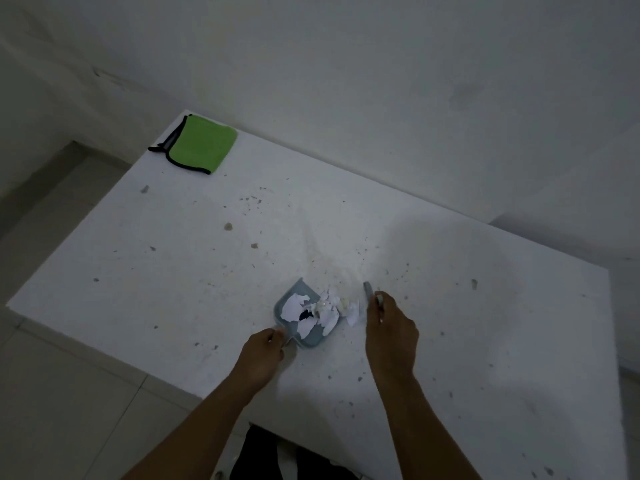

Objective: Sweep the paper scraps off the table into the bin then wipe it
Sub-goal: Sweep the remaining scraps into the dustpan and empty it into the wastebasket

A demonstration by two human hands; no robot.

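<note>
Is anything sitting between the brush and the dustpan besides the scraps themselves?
Nothing visible does. Only the paper scraps lie between the brush in the right hand and the open mouth of the dustpan, held by the left hand.

Bare, dim domestic room, likely a home utility corner.
White speckled table (450, 341) sits against plain unpainted-looking walls (346, 64); pale tiled floor (69, 393) left of the table; green cleaning cloth (202, 145) on the table's far-left corner, small dustpan (282, 306) near its front edge.
</note>
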